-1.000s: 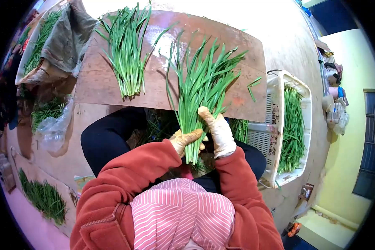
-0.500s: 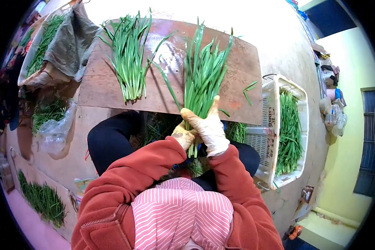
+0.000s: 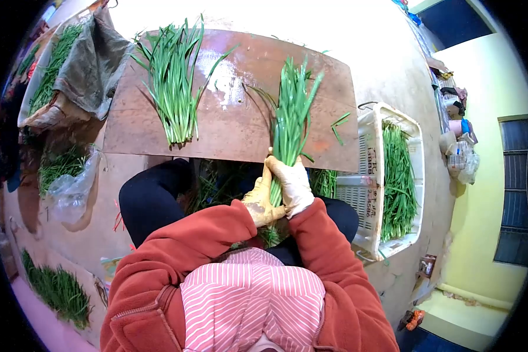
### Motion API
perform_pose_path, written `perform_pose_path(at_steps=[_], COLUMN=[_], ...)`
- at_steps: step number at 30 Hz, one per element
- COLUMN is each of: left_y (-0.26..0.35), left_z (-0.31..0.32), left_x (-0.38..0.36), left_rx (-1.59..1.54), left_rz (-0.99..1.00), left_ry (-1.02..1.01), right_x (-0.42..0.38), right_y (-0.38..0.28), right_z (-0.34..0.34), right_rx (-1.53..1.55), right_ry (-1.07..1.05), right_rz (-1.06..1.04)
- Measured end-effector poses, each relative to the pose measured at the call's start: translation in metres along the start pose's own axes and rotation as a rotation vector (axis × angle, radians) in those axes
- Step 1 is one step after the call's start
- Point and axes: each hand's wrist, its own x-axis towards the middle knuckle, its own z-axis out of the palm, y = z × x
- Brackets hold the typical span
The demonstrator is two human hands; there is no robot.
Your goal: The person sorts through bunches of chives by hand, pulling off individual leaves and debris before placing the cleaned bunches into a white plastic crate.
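Observation:
Both gloved hands hold a bunch of garlic chives at the near edge of a wooden board. My left hand wraps the lower stalks from the left, with its fingers closed. My right hand grips the same stalks from the right, just below the board's edge. The leaves point away from me over the board, and the stalk ends are partly hidden by the gloves. A second bunch of chives lies untouched at the board's left.
On the right stands a white plastic crate with chives inside. A few cut leaf pieces lie on the board. At the left are a covered crate, a clear plastic bag and more greens on the floor.
The held bunch has drawn together into a narrower bundle, with its tips lower on the board and slightly to the right. My left hand has turned and now spreads along the stalks.

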Motion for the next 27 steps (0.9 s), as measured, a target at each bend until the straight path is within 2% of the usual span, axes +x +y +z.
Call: perform_pose_path(at_steps=[2,4,6,8,9,12,14,16,18,20,21,27], left_y=[-0.009,-0.008,-0.006,-0.003,-0.011,-0.030,-0.028,-0.036,-0.037,-0.035,-0.035,-0.034], left_z=[0.006,0.002,0.004,0.011,0.015,0.014,0.013,0.013,0.012,0.011,0.014,0.014], left_x=[0.002,0.003,0.005,0.006,0.011,0.017,0.014,0.017,0.016,0.015,0.017,0.014], left_rx=[-0.077,-0.149,-0.223,-0.794,-0.882,-0.971,-0.974,-1.093,-1.019,-1.212,-1.234,-1.170], left_rz=[0.224,0.307,0.385,0.209,0.183,0.135,0.101,-0.044,-0.048,-0.217,-0.246,-0.214], left_ry=[0.132,0.164,0.191,0.170,0.196,0.100,0.110,-0.024,-0.050,-0.158,-0.103,-0.137], right_x=[-0.002,-0.013,-0.013,-0.006,-0.004,0.003,0.001,-0.001,-0.004,-0.001,-0.001,0.005], right_y=[-0.011,-0.035,-0.038,-0.028,-0.023,0.002,0.006,0.005,0.000,0.004,0.007,0.020], right_z=[-0.001,0.014,0.012,0.006,0.008,0.001,0.001,0.002,0.003,0.001,0.000,-0.009], right_rx=[0.097,0.187,0.135,0.178,0.212,0.295,0.272,0.248,0.228,0.141,0.155,0.016], right_ry=[-0.061,-0.088,-0.087,-0.078,-0.039,0.019,0.045,0.071,0.066,0.080,0.076,0.133], right_rz=[-0.036,-0.124,-0.071,0.010,0.031,0.118,0.110,0.097,0.113,0.107,0.108,0.098])
